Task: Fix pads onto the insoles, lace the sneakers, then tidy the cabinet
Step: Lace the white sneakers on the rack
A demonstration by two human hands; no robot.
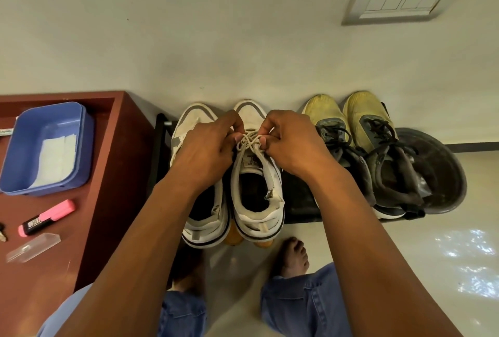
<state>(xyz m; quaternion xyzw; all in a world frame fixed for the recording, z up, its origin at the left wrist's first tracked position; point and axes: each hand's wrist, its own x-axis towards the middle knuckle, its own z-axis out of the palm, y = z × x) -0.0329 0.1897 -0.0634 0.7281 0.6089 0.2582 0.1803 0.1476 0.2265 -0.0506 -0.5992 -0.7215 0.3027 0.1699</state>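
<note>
Two white sneakers stand side by side on a black shoe rack (299, 201), toes to the wall. Over the right white sneaker (258, 191), my left hand (209, 147) and my right hand (290, 142) each pinch a strand of its beige lace (249, 141) just above the tongue. The lace crosses between my fingertips. The left white sneaker (201, 218) lies partly under my left forearm; its laces are hidden.
A pair of yellow sneakers (359, 131) with black laces stands on the rack to the right. A red-brown cabinet top (113, 174) at left carries a blue tub (46, 147) with white pads, a pink highlighter (47, 218) and a clear plastic case (32, 247). My bare feet are on the floor below.
</note>
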